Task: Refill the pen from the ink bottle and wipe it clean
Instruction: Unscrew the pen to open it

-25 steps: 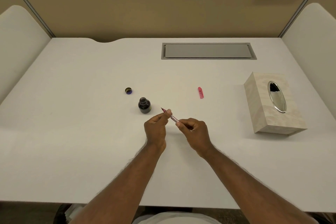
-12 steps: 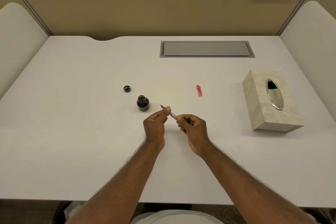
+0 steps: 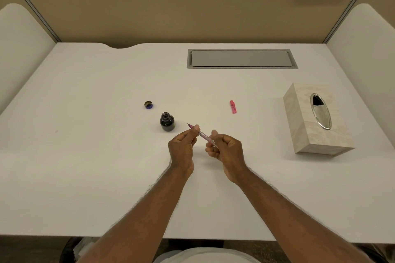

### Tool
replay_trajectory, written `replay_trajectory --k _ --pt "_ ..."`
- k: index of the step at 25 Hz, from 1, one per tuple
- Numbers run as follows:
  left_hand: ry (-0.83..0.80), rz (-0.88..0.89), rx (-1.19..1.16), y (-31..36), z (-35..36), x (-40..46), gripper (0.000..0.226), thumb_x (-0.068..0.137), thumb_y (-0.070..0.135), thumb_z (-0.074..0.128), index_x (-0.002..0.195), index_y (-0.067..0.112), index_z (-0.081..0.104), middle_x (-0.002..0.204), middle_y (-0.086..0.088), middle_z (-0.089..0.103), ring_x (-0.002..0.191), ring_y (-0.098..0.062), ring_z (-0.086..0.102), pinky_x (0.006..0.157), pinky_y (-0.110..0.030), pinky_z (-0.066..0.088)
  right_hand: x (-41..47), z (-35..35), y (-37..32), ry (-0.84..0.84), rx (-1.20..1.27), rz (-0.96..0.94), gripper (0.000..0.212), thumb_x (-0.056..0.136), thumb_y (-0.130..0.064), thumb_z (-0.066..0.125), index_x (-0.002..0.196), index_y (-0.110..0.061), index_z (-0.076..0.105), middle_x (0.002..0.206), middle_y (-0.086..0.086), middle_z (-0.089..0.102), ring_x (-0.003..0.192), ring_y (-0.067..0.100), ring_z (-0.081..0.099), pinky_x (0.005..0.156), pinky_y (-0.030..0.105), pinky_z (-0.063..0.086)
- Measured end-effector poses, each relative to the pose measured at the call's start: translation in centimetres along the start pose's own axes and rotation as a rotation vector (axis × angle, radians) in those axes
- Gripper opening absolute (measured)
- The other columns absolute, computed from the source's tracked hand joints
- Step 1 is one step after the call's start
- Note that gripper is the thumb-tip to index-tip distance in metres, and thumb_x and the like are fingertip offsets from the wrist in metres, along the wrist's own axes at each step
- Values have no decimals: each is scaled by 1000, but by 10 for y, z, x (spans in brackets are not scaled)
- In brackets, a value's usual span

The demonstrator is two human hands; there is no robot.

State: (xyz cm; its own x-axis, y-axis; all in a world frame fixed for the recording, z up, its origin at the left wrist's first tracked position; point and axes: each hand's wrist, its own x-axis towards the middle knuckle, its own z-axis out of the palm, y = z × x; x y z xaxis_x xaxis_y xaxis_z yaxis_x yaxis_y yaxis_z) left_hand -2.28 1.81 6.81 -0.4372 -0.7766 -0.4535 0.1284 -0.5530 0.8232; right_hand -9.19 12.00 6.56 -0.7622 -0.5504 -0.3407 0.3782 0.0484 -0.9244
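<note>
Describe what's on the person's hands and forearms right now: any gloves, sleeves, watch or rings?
Nothing worn that shows. The left hand and right hand are bare, with no gloves, and no rings or watch can be seen. Both forearms are bare up to the frame's lower edge, with no sleeves in view, and have visible hair.

The scene is bright and evenly lit, with soft light that seems to come from overhead. The white tabletop (image 3: 85,156) reads clean, without blown-out patches. Shadows are faint and short: a pale one under the tissue box (image 3: 316,121) at its near right edge, a small dark one hugging the ink bottle (image 3: 167,122), and a soft smudge beneath the hands. The oval metal rim on the box carries a mild sheen. Wide-angle distortion bows the tabletop's edges and the side panels outward. Focus is reasonably sharp at centre; forearm outlines look slightly fuzzy.
</note>
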Motion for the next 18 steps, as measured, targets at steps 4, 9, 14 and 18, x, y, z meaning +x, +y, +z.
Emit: replay_trajectory --k 4,9,14,18 --pt "14 8 2 -1 -2 2 2 80 11 79 79 9 78 81 -2 74 84 -12 66 81 -24 52 -1 -2 4 -37 80 -3 12 83 -9 73 94 -5 70 79 10 68 71 20 63 69 26 55" --pt "5 16 22 -2 -6 7 11 78 15 81 85 6 78 88 -6 73 86 -13 64 89 -27 53 0 3 5 -59 -31 65 28 89 -32 66 92 -4 71 73 10 68 64 16 63 61 25 52" --pt "13 23 26 -1 -9 8 8 78 13 80 84 8 78 89 -6 76 89 -14 66 87 -27 52 1 1 6 -55 -21 32 15 82 -18 75 91 -6 70 71 5 67 65 16 59 63 26 50" --pt "-1 15 27 0 -10 10 8 79 14 80 84 8 79 88 -5 75 90 -15 66 91 -29 52 2 4 6 -88 21 111 23 88 -28 68 92 -6 71 69 7 67 62 16 59 59 24 50"
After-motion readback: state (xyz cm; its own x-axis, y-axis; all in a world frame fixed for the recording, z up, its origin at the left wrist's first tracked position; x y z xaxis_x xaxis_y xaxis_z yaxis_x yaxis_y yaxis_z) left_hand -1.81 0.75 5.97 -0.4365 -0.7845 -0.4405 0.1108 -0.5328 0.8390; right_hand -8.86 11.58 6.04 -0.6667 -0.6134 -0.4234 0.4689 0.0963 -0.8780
